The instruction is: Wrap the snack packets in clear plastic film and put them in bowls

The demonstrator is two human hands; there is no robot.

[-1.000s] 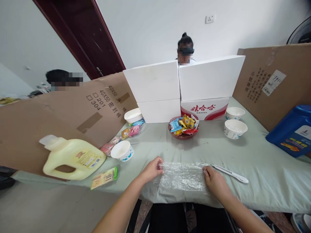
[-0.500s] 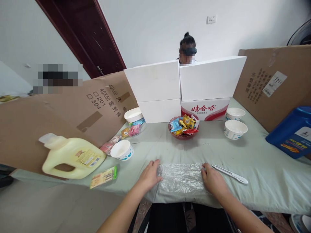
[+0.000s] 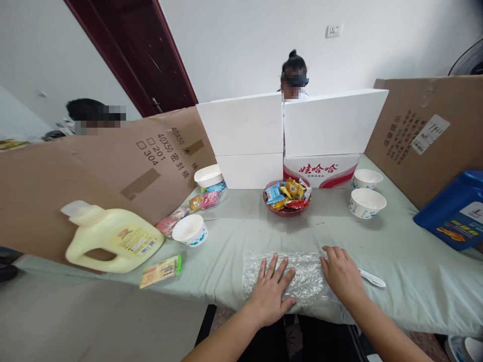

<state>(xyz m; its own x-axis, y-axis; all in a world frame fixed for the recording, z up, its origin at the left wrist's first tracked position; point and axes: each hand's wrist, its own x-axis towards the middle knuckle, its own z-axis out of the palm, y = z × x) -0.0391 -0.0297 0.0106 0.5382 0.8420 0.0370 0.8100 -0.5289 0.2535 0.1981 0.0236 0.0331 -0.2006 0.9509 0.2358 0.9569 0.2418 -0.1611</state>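
Left grip (image 3: 268,296) splayed flat on plastic (image 3: 307,276); right grip (image 3: 342,275) unclear; green tablecloth (image 3: 234,229), white wall (image 3: 234,45).

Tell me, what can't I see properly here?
- White tool: head view, its left end is behind the right hand.
- Clear plastic: head view, the left hand covers part of it.
- Blue bottle: head view, cut off by the right edge.
- Person across the table: head view, white boxes hide the body.
- Yellow jug's label: head view, small print too tiny.
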